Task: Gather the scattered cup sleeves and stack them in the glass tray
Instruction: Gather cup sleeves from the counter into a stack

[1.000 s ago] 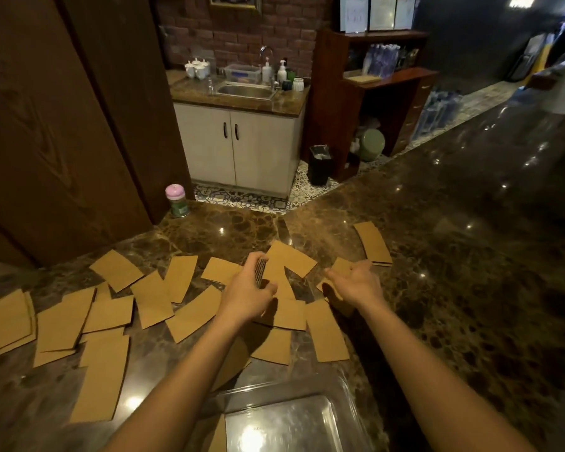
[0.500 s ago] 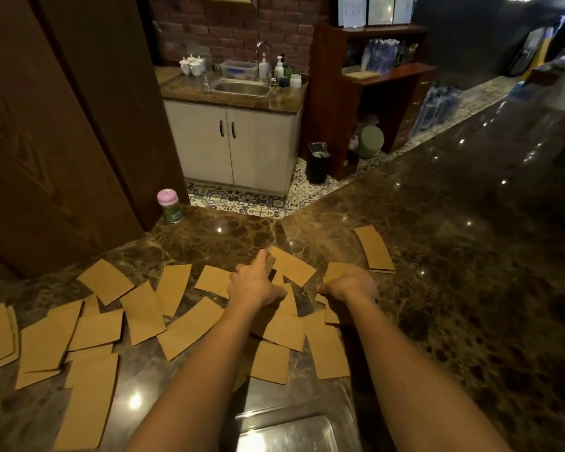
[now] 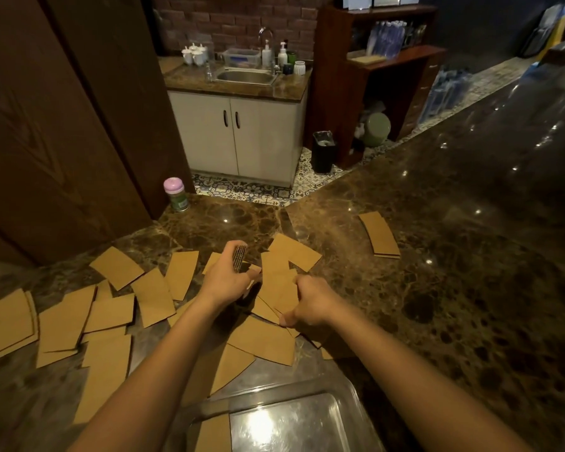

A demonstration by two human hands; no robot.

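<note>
Several flat brown cup sleeves (image 3: 150,301) lie scattered over the dark marble counter, mostly left and centre. My left hand (image 3: 227,278) grips a small stack of sleeves (image 3: 239,262) held on edge. My right hand (image 3: 310,300) is closed on a sleeve (image 3: 279,288) in the middle pile, lifting its edge. One sleeve pair (image 3: 379,234) lies apart to the far right. The glass tray (image 3: 340,396) sits at the near edge between my forearms, with one sleeve (image 3: 212,435) at its left side.
A pink-lidded jar (image 3: 176,194) stands at the counter's far left corner by a wooden door. The marble counter (image 3: 454,288) stretches away to the right. Beyond the counter are a sink cabinet (image 3: 242,135) and a black bin (image 3: 323,151).
My left hand has lifted off the counter with the stack upright again. My right hand has slid nearer and closed on a sleeve in the middle pile. The view tilted down, showing more tray.
</note>
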